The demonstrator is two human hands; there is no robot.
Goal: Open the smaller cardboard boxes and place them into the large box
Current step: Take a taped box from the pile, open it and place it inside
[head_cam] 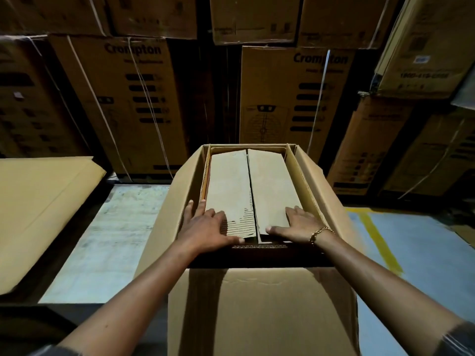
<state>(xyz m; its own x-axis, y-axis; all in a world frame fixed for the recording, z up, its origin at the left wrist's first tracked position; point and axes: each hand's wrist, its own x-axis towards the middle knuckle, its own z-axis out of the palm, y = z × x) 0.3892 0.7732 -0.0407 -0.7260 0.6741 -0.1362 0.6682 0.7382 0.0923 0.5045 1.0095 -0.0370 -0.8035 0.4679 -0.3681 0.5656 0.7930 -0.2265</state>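
Across the upper half of the frame, a dim wall of stacked cartons is seen, several printed "Crompton" and bound with thin white strapping. More stacked cartons are crowded at the upper right. At the left edge, a flat sheet of cardboard is laid at a slant. The floor at lower left is shown pale and scuffed; at right it is crossed by a yellow painted line. Light is concentrated low, the stacks left in shadow.

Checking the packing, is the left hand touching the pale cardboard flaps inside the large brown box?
Touching. The head view shows the left hand lying flat on the left pale cardboard flap inside the large brown box, no gap visible.
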